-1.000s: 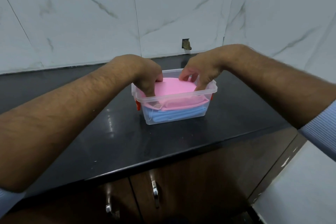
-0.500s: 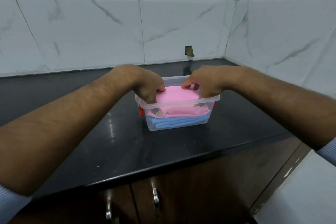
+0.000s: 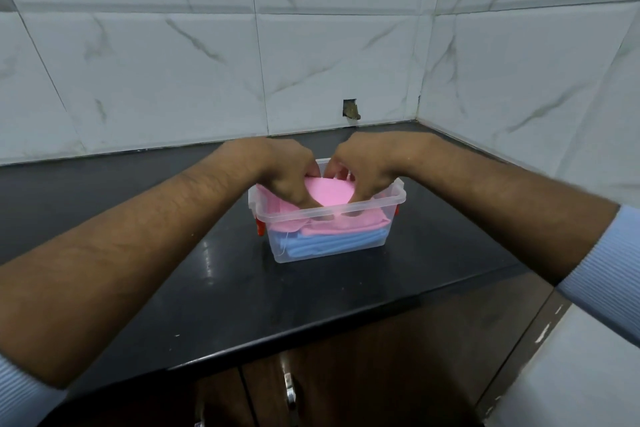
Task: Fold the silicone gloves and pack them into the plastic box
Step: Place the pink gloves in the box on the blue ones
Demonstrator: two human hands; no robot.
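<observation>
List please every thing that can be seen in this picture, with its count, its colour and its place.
plastic box: one, clear with red clips, on the countertop, no lid on it
pink glove: one, pink, top layer in the box
blue glove: one layer, light blue, under the pink one
countertop: one, black, along the wall
wall tiles: white marbled, behind and at right
hole: one, low in the back wall
cabinet doors: dark brown, under the countertop, metal handles
left hand: pressing the pink glove
right hand: pressing the pink glove
sleeves: light blue, ribbed
</observation>
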